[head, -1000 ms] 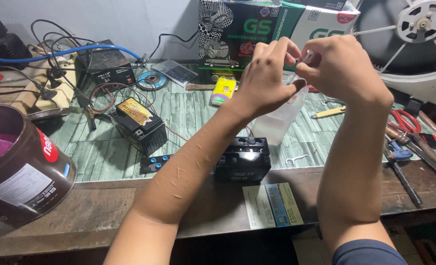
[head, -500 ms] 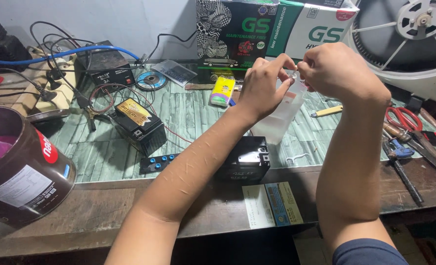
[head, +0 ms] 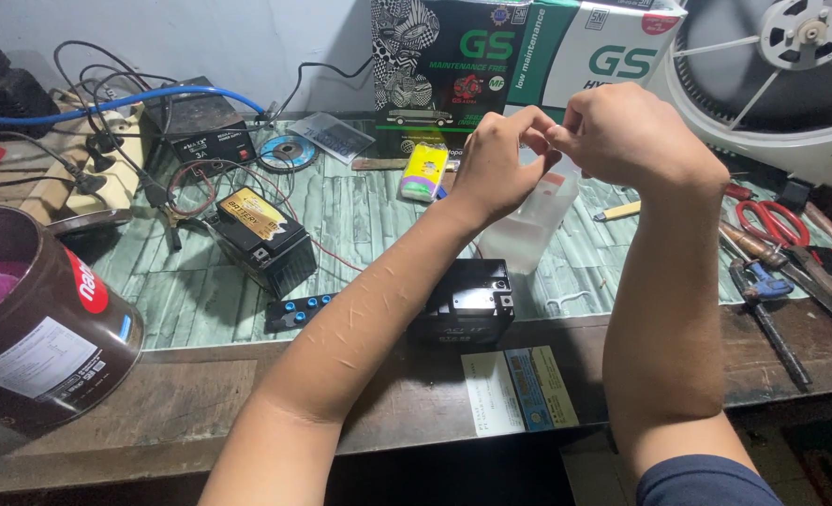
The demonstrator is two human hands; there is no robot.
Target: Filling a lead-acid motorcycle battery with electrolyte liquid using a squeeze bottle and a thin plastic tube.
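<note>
While both hands are raised over the bench:

Left hand (head: 496, 159): fingers pinched narrow at the top of the translucent plastic container (head: 533, 220); whatever sits between the fingertips too small to make out.

Right hand (head: 631, 136): curled close, fingertips meeting those of the left at about 9 o'clock from its knuckles; holding a small piece or only pressing, cannot tell.

Container: directly under the pinch, at 6 o'clock from the fingertips; long axis roughly upright, leaning a little toward 1 o'clock; lower end hanging just above or resting by the battery, cannot tell which.

Nearer hand: left, wrist just beside the container's upper wall; right hand above and at 3 o'clock of it.

Small black battery (head: 463, 305): at 6 o'clock from the container, near the bench's front edge, top open to view.

Second battery (head: 264, 234): at 9 o'clock, well apart, with red lead trailing.

Yellow packet (head: 423, 173): at 9 o'clock of the left hand, near.

Scissors (head: 763, 220) and pliers (head: 763, 300): at 3 o'clock, well apart from both hands.

Brown tub (head: 32, 323): far at 8 o'clock.

Change from a second ago: hands a shade lower and closer to the wall boxes (head: 519, 56); pinch tighter; container no longer stretched as far toward the battery; battery unmoved.
</note>
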